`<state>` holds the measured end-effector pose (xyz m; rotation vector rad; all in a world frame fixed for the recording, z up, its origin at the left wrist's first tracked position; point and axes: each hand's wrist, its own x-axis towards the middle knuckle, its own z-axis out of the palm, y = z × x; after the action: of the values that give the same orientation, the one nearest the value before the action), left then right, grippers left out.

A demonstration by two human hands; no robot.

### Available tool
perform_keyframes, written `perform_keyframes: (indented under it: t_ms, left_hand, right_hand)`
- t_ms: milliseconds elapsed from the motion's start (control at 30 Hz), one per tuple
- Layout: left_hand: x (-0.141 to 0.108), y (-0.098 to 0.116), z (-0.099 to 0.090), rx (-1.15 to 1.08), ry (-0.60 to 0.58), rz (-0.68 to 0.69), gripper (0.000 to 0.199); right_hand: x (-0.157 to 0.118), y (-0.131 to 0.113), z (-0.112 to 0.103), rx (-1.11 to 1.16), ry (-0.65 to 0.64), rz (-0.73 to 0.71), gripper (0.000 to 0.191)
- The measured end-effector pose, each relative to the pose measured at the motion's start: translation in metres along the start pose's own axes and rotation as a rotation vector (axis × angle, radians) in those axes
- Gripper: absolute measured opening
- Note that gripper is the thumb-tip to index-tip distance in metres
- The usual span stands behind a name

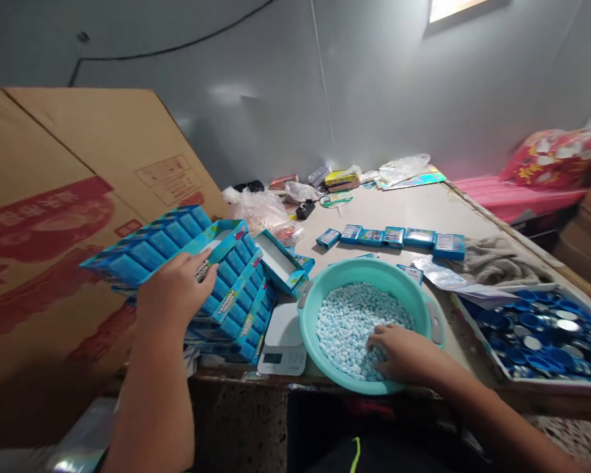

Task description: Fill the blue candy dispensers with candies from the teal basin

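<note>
My left hand (180, 286) rests on the upper tray of a stack of blue display boxes (234, 289), its fingers over the tray's edge; whether it grips the tray is hard to tell. Small light-blue and white pellets (347, 322) fill the bottom of a turquoise basin (315, 341). Inside the basin, my right hand (398, 351) has its fingertips down among the pellets, partly hidden. Left of the basin lies a white digital scale (283, 341). An open blue box (278, 259) leans behind the scale, beside the stack.
Several small blue packs (369, 236) stand in a row behind the basin. At the right are a tray of blue lids (546, 335) and a grey cloth (492, 263). A large cardboard box (79, 151) stands left; plastic bags (261, 210) lie near the wall.
</note>
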<state>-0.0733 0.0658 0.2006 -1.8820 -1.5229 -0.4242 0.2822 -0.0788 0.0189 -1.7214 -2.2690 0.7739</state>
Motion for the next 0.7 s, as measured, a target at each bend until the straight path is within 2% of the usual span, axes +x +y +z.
perform_keyframes:
  t_ms: [100, 200, 267, 300, 333, 367, 400, 467, 533, 567, 633, 700]
  left_hand:
    - [-0.008, -0.004, 0.004, -0.017, 0.216, 0.044, 0.046]
    - [-0.015, 0.003, 0.012, -0.185, 0.550, 0.166, 0.035]
    - [-0.011, 0.030, 0.014, -0.374, 0.734, 0.299, 0.021]
    - [-0.005, 0.052, 0.015, -0.476, 0.751, 0.384, 0.012]
    - [0.004, 0.079, 0.014, -0.569, 0.695, 0.467, 0.006]
    - [0.017, 0.112, 0.014, -0.651, 0.583, 0.551, 0.007]
    - [0.032, 0.149, 0.014, -0.681, 0.392, 0.622, 0.015]
    - [0.066, 0.231, 0.020, -0.664, -0.016, 0.668, 0.030]
    - [0.096, 0.314, 0.034, -0.646, -0.398, 0.787, 0.036]
    - [0.107, 0.353, 0.044, -0.611, -0.637, 0.869, 0.038]
    - [0.117, 0.419, 0.064, -0.532, -0.856, 0.977, 0.036]
    - [0.114, 0.463, 0.084, -0.454, -0.992, 1.043, 0.037]
  right_hand:
    - [-0.003, -0.001, -0.002, 0.068, 0.040, 0.047, 0.024]
    - [-0.006, -0.002, -0.003, 0.077, 0.109, 0.046, 0.017]
    - [-0.006, -0.002, -0.004, 0.061, 0.139, 0.018, 0.015]
    - [-0.006, -0.002, -0.005, 0.052, 0.145, 0.005, 0.015]
    - [-0.005, -0.001, -0.006, 0.044, 0.149, -0.005, 0.016]
    - [-0.005, -0.001, -0.007, 0.040, 0.152, -0.012, 0.017]
    - [-0.004, 0.000, -0.007, 0.037, 0.157, -0.021, 0.018]
    - [-0.002, 0.002, -0.008, 0.041, 0.176, -0.056, 0.019]
    - [0.000, 0.006, -0.008, 0.052, 0.201, -0.104, 0.021]
    - [0.000, 0.008, -0.008, 0.055, 0.213, -0.126, 0.024]
    - [0.000, 0.012, -0.007, 0.051, 0.232, -0.151, 0.029]
    - [-0.001, 0.016, -0.008, 0.028, 0.237, -0.150, 0.027]
